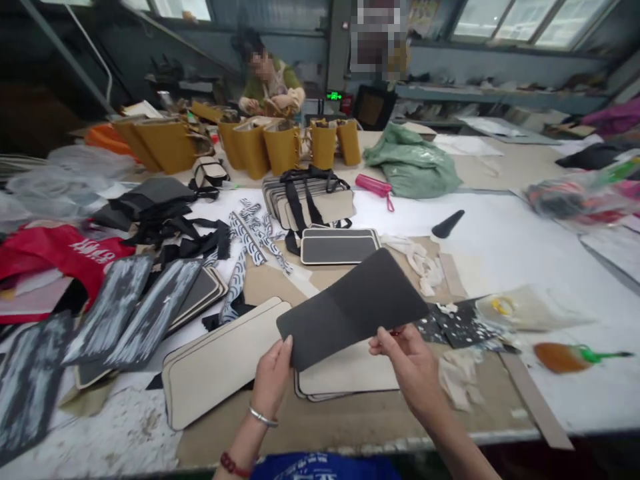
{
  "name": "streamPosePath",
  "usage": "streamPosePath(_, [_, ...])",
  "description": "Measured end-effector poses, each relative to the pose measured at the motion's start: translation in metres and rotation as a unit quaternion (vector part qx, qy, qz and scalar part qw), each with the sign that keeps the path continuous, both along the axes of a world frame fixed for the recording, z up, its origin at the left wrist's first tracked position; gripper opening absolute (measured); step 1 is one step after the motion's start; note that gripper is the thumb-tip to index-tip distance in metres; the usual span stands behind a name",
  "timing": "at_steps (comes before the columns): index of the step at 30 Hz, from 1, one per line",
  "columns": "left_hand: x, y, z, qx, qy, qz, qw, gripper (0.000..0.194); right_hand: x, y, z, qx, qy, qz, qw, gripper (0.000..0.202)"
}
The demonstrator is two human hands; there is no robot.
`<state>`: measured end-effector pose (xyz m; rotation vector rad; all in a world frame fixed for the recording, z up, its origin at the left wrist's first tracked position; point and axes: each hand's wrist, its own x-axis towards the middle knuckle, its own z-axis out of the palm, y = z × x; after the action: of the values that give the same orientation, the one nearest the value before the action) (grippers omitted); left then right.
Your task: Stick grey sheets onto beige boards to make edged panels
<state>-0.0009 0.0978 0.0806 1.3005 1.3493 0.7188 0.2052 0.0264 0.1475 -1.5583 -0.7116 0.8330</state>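
A dark grey rounded panel [353, 307] is held up over the table, tilted with its right end higher. My left hand [273, 377] pinches its lower left corner between thumb and fingers. At its lower right edge my right hand [407, 357] grips it, thumb near the border. Beneath the panel lies a stack of cream boards [345, 377], partly hidden. Another cream stack [220, 367] rests to the left. Just beyond the held panel sits a smaller stack of dark panels with pale edges [340, 247].
Glue-streaked dark pieces [155, 313] and a red cloth [60, 260] lie left. Right are a glue bag [530, 307], an amber bottle [560, 357] and a black cone [449, 225]. Mustard bags [283, 148] stand at the back, near a seated person [273, 83].
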Motion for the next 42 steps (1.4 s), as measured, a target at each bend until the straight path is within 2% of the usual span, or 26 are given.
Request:
streamPosePath(2, [-0.002,-0.011,-0.008,0.075,0.136,-0.048,0.987,0.044,0.004,-0.026,-0.021,-0.049,0.011,-0.029,0.998,0.036])
streamPosePath(5, [-0.002,-0.024,-0.016,0.121,0.275,-0.114,0.947,0.040,0.008,-0.059,-0.058,-0.104,0.056,-0.072,0.990,0.040])
streamPosePath(8, [0.000,-0.029,-0.021,0.123,0.336,-0.170,0.918,0.038,0.008,-0.079,-0.087,-0.138,0.113,-0.113,0.977,0.042])
streamPosePath(11, [0.002,-0.028,-0.028,0.116,0.345,-0.201,0.909,0.038,0.006,-0.087,-0.103,-0.152,0.145,-0.132,0.969,0.042])
streamPosePath(16, [0.002,-0.024,-0.040,0.075,0.346,-0.219,0.909,0.037,0.003,-0.086,-0.112,-0.158,0.186,-0.146,0.959,0.043])
streamPosePath(21, [0.003,-0.021,-0.045,0.057,0.331,-0.205,0.919,0.035,0.002,-0.084,-0.121,-0.165,0.195,-0.150,0.955,0.044])
streamPosePath(29, [0.004,-0.020,-0.045,0.122,0.284,-0.141,0.940,0.039,0.000,-0.080,-0.115,-0.153,0.142,-0.143,0.967,0.041])
streamPosePath(35, [0.010,-0.014,-0.052,0.092,0.293,-0.170,0.936,0.039,0.004,-0.075,-0.115,-0.187,0.171,-0.149,0.956,0.045])
streamPosePath(42, [0.009,-0.010,-0.056,0.047,0.315,-0.177,0.931,0.035,0.007,-0.071,-0.114,-0.235,0.148,-0.150,0.949,0.049])
